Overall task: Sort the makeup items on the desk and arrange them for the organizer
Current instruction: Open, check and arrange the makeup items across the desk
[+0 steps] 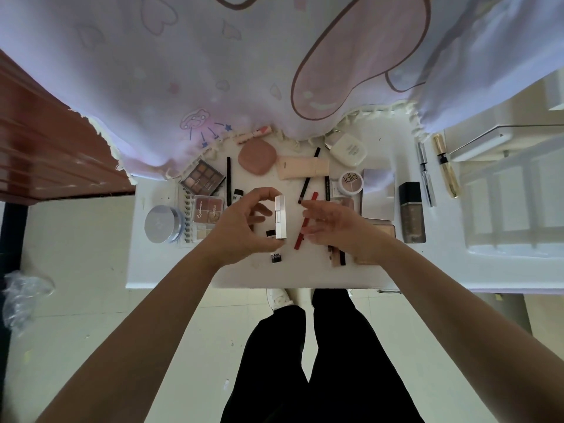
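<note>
We see a cartoon-printed cloth (213,56) hanging far, brown wooden furniture (45,132) far left, crumpled plastic (21,297) on the floor (76,239).

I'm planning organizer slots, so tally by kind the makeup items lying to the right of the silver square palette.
Foundation bottle: 1
Mascara tubes: 2 (clear tube, gold tube)
Total: 3

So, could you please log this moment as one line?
left hand: pinches white tube | right hand: fingers relaxed, beside red pencil | contact with pencil: unclear
</note>
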`<state>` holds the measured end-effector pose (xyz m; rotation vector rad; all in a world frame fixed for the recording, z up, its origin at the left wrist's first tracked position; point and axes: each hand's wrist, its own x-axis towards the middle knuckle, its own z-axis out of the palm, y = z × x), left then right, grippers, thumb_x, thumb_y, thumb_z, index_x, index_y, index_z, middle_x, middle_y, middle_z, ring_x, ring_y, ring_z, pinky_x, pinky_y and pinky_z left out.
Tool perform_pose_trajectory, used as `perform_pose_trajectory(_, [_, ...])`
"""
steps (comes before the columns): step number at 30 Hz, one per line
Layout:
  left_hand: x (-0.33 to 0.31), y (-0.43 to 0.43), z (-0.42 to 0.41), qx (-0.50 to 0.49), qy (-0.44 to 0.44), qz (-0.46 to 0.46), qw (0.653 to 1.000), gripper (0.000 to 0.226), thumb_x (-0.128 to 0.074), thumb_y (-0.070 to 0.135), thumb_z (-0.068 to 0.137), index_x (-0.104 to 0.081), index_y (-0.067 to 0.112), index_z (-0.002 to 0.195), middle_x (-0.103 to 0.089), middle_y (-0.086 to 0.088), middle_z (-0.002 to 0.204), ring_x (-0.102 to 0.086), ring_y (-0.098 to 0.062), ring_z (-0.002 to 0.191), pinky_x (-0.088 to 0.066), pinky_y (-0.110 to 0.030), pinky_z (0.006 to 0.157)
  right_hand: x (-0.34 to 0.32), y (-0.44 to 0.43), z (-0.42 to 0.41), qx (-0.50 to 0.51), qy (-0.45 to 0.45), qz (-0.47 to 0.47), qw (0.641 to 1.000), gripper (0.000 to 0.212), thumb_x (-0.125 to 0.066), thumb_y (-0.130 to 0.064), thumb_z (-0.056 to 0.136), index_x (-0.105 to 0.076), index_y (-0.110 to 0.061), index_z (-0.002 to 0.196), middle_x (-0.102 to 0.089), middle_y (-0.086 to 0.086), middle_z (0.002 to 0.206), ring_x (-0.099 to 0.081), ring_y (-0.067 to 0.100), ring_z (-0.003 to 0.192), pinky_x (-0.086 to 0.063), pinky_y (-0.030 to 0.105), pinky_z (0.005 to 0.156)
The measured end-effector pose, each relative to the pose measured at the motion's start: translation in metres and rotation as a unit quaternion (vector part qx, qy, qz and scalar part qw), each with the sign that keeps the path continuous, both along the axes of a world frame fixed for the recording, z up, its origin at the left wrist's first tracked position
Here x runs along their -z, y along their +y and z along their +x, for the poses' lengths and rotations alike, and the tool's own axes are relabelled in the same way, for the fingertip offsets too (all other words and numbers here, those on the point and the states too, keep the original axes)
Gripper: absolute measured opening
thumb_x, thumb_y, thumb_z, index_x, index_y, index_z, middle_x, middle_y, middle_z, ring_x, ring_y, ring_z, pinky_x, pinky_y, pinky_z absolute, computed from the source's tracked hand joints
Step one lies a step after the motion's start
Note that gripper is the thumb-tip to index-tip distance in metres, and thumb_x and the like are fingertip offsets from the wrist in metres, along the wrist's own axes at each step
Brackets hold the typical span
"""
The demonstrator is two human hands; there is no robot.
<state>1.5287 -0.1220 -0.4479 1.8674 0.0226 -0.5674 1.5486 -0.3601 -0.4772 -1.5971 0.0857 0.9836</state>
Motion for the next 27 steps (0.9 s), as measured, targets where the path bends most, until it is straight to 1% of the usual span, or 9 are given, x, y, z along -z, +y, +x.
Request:
perform_pose_trajectory(3, [-0.002, 0.001, 0.001, 0.023, -0.027, 0.028, 0.999, 0.072, -0.088, 0.023, 0.062, -0.055, 0.040, 0.124, -0.056, 0.023, 0.119, -0.055, -0.007, 0.110, -0.049, -0.030, 0.103, -0.004, 0.000, 0.003, 0.092, 0.118, 0.098, 0.984, 0.048, -0.063, -0.007, 0.095, -0.050, -0.010, 0.141, -0.065, 0.015, 0.130, -0.067, 0.029, 0.114, -0.052, 0.039, 0.102])
perform_pose_trajectory(5, [-0.002, 0.001, 0.002, 0.037, -0.034, 0.028, 0.998, 0.074, -0.090, 0.017, 0.064, -0.054, 0.040, 0.125, -0.054, 0.024, 0.121, -0.054, -0.006, 0.114, -0.048, -0.029, 0.102, -0.006, 0.002, 0.006, 0.096, 0.150, 0.129, 0.976, 0.049, -0.061, -0.014, 0.097, -0.048, -0.010, 0.144, -0.066, 0.014, 0.128, -0.067, 0.032, 0.113, -0.052, 0.041, 0.101])
perform_pose_trajectory(9, [-0.002, -0.002, 0.004, 0.051, -0.027, 0.018, 0.998, 0.075, -0.090, 0.011, 0.065, -0.054, 0.041, 0.123, -0.053, 0.019, 0.125, -0.052, -0.004, 0.121, -0.050, -0.024, 0.097, -0.008, 0.014, 0.010, 0.033, 0.119, 0.128, 0.984, 0.057, -0.069, -0.021, 0.091, -0.049, -0.017, 0.144, -0.069, 0.012, 0.123, -0.068, 0.031, 0.110, -0.050, 0.048, 0.103])
perform_pose_trajectory(12, [-0.003, -0.006, 0.004, 0.055, -0.028, 0.008, 0.998, 0.074, -0.089, 0.008, 0.065, -0.053, 0.038, 0.122, -0.054, 0.017, 0.125, -0.052, -0.003, 0.123, -0.054, -0.020, 0.090, -0.010, 0.020, 0.010, 0.032, 0.101, 0.120, 0.987, 0.050, -0.070, -0.017, 0.089, -0.057, -0.018, 0.137, -0.071, 0.016, 0.116, -0.068, 0.030, 0.105, -0.051, 0.051, 0.102])
perform_pose_trajectory(15, [-0.001, -0.008, 0.004, 0.043, -0.009, -0.028, 0.999, 0.074, -0.089, 0.003, 0.063, -0.056, 0.030, 0.124, -0.057, 0.011, 0.126, -0.053, -0.011, 0.127, -0.057, -0.031, 0.092, -0.014, 0.024, 0.011, 0.039, 0.099, 0.114, 0.988, 0.041, -0.065, -0.006, 0.094, -0.059, -0.012, 0.134, -0.071, 0.020, 0.111, -0.069, 0.033, 0.101, -0.054, 0.049, 0.098])
perform_pose_trajectory(20, [0.005, -0.012, 0.002, 0.041, 0.002, -0.043, 0.998, 0.075, -0.090, 0.001, 0.061, -0.056, 0.026, 0.122, -0.058, 0.014, 0.122, -0.054, -0.011, 0.126, -0.058, -0.035, 0.091, -0.012, 0.024, 0.011, 0.042, 0.085, 0.085, 0.992, 0.040, -0.064, -0.001, 0.092, -0.061, -0.007, 0.132, -0.070, 0.026, 0.114, -0.067, 0.043, 0.108, -0.055, 0.050, 0.095])
perform_pose_trajectory(24, [0.012, -0.006, 0.005, 0.006, 0.034, -0.091, 0.995, 0.071, -0.087, -0.004, 0.066, -0.055, 0.017, 0.126, -0.063, -0.002, 0.125, -0.059, -0.017, 0.124, -0.056, -0.036, 0.093, -0.009, 0.020, 0.014, 0.062, 0.076, 0.071, 0.993, 0.051, -0.077, -0.020, 0.084, -0.062, -0.010, 0.132, -0.074, 0.019, 0.106, -0.072, 0.034, 0.099, -0.059, 0.044, 0.089])
perform_pose_trajectory(26, [0.014, 0.000, 0.007, -0.048, 0.081, -0.148, 0.984, 0.067, -0.082, -0.007, 0.071, -0.053, 0.009, 0.129, -0.065, -0.009, 0.122, -0.063, -0.021, 0.118, -0.056, -0.034, 0.092, -0.007, 0.016, 0.017, 0.087, 0.075, 0.049, 0.992, 0.060, -0.076, -0.032, 0.080, -0.060, -0.009, 0.133, -0.075, 0.016, 0.105, -0.074, 0.029, 0.096, -0.060, 0.039, 0.088])
perform_pose_trajectory(27, [0.015, 0.003, 0.008, -0.089, 0.115, -0.187, 0.971, 0.062, -0.079, -0.005, 0.075, -0.053, 0.007, 0.130, -0.065, -0.012, 0.120, -0.064, -0.024, 0.115, -0.056, -0.036, 0.092, -0.006, 0.014, 0.017, 0.092, 0.068, 0.038, 0.993, 0.054, -0.073, -0.034, 0.084, -0.062, -0.010, 0.131, -0.075, 0.016, 0.107, -0.074, 0.027, 0.095, -0.059, 0.038, 0.089])
